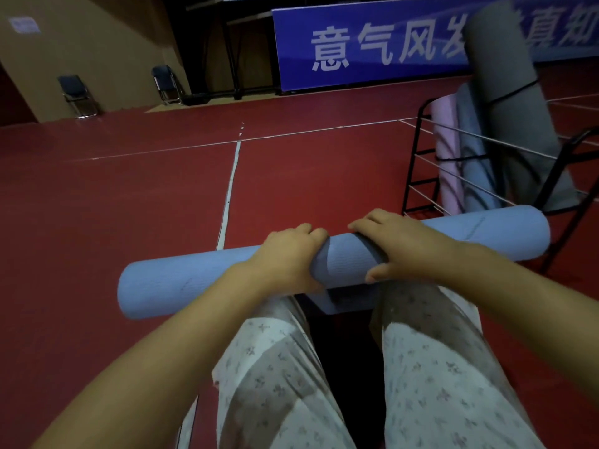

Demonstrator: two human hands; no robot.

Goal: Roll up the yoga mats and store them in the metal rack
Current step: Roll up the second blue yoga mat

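Stretching across the whole scene, the dark red sports floor (129, 189) is crossed by thin white lines, one running straight toward the person's knees. Along the far edge stands a long blue banner (372, 43) with large white Chinese characters; "意气风" reads clearly, while the rest is cut off by a rolled mat. Left of it a tan wall (97, 43) carries a small pale notice too blurred to read, with two dark folding chairs (77, 95) in front of it.

At the right, the black metal rack (424, 163) with pale crossbars holds upright rolled mats: a tall grey mat (512, 102) bound with a dark strap, a blue-grey one and a pink mat (447, 150) beside it.

Just in front of the rack, a rolled blue yoga mat (181, 280) lies crosswise above the person's knees, its loose end hanging below the roll. The left hand (288, 254) and right hand (392, 244) both grip the roll near its middle, fingers curled over the top and thumbs underneath.
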